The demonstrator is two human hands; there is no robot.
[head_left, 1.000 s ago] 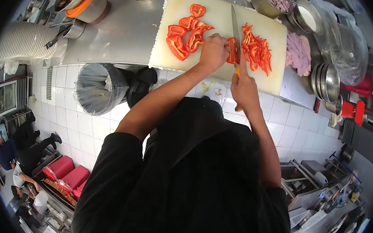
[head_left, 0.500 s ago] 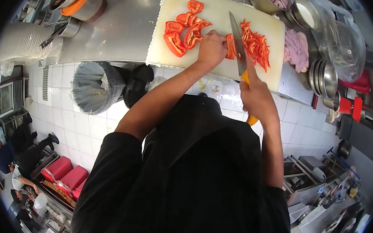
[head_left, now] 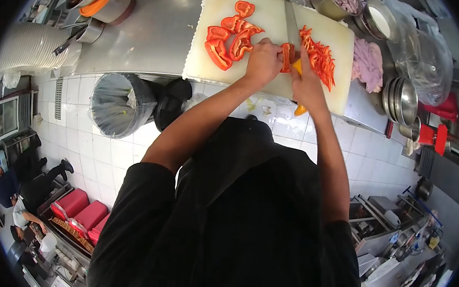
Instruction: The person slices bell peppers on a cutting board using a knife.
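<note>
My right hand is closed round the yellow handle of a kitchen knife, its blade pointing away across the white cutting board. Just left of the blade, my left hand presses with curled fingers on a piece of red bell pepper. To the right of the knife lies a heap of thin red pepper strips. Several larger pepper pieces are spread on the left part of the board.
A lined bin stands on the floor below the counter's front edge. Right of the board are a pinkish cloth and stacked metal bowls. At the back left sits a pot with an orange rim. Other people are at the far lower left.
My right hand has moved the knife forward, away from me, and its tip now reaches the board's far edge. My left hand stays on the pepper piece.
</note>
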